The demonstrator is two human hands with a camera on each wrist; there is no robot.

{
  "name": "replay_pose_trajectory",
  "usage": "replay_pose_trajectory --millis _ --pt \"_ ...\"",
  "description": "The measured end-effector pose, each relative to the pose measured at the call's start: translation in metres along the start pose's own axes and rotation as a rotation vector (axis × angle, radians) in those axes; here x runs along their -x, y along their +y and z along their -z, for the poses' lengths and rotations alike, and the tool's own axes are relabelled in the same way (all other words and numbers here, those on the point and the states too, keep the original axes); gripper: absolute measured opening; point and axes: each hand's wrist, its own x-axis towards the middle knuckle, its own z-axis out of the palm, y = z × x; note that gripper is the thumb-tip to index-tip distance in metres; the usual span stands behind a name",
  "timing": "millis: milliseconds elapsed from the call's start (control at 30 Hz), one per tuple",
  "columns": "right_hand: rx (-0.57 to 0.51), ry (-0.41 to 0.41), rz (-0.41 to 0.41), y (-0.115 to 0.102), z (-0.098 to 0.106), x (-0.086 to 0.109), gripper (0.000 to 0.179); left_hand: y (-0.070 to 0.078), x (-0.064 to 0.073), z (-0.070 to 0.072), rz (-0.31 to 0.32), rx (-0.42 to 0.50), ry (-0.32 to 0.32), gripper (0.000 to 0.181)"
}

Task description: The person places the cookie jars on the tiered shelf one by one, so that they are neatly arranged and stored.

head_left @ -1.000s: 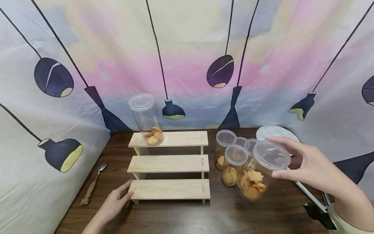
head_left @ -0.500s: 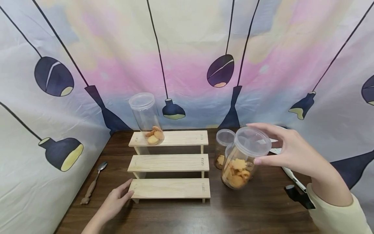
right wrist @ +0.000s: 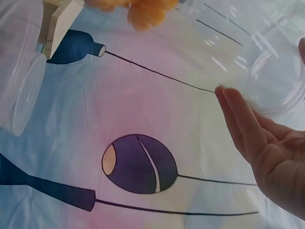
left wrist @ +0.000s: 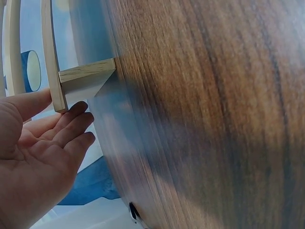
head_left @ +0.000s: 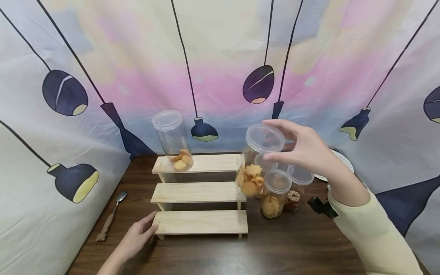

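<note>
My right hand (head_left: 302,147) grips a clear lidded plastic jar (head_left: 248,156) of cookies near its lid, thumb in front and fingers behind. The jar is raised and tilted, overlapping the right ends of the top and middle steps of a three-tier wooden display stand (head_left: 199,221). In the right wrist view, fingers (right wrist: 248,119) lie along the jar's clear wall, with cookies (right wrist: 147,12) at the top. My left hand (head_left: 137,235) holds the left end of the lowest step, its thumb and fingers around the board's end (left wrist: 57,98). A taller cookie jar (head_left: 172,141) stands on the top step's left.
Several lidded cookie jars (head_left: 273,198) stand grouped right of the stand, partly hidden by the held jar and each other. A spoon (head_left: 111,217) lies on the dark wooden table (head_left: 206,256) at left. A white patterned round item (head_left: 343,160) is behind my right forearm; a printed cloth hangs behind.
My right hand has carried the jar left and upward from over the group of jars to the stand's right side, uncovering other jars. My left hand has stayed at the lowest step.
</note>
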Motion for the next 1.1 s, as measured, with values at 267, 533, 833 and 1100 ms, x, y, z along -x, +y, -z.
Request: replay_pose_trajectory --millis 267,533,833,1100 --pt "0.017 0.007 0.021 0.006 -0.006 -0.043 0.077 0.001 0.001 -0.001 0.004 -0.013 -0.004 0.056" --pt "-0.020 0.036 0.074 0.006 -0.027 -0.073 0.081 0.000 0.000 -0.001 0.002 -0.009 -0.004 0.056" --pt "0.003 0.039 0.085 0.006 -0.051 -0.102 0.082 0.001 0.000 -0.001 -0.004 -0.006 0.002 0.056" --pt "0.028 -0.030 0.030 0.010 -0.057 -0.122 0.087 0.004 0.000 0.000 0.003 -0.032 -0.002 0.055"
